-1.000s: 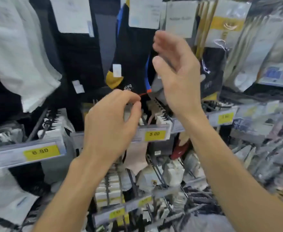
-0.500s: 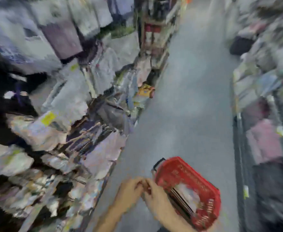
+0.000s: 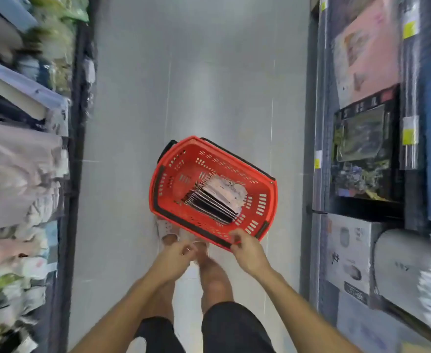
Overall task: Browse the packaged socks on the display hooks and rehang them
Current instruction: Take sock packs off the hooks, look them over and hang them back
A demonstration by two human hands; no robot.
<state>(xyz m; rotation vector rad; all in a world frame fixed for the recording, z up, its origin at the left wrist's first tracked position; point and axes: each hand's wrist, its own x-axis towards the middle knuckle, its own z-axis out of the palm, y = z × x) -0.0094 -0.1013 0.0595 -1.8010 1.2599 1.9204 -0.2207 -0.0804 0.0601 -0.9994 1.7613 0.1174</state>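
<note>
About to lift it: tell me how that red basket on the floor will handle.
The red basket looks like rigid perforated plastic, so probably stiff. It holds only a stack of flat packets, so likely light. The packets sit off-centre, so it may tilt slightly.

A: The aisle is evenly and brightly lit; the floor [image 3: 209,72] carries a soft pale sheen, and shadows are faint.

B: The basket [image 3: 213,186] is fairly sharp. Shelves [image 3: 23,174] at both edges smear with motion blur and bend from wide-angle distortion.
</note>
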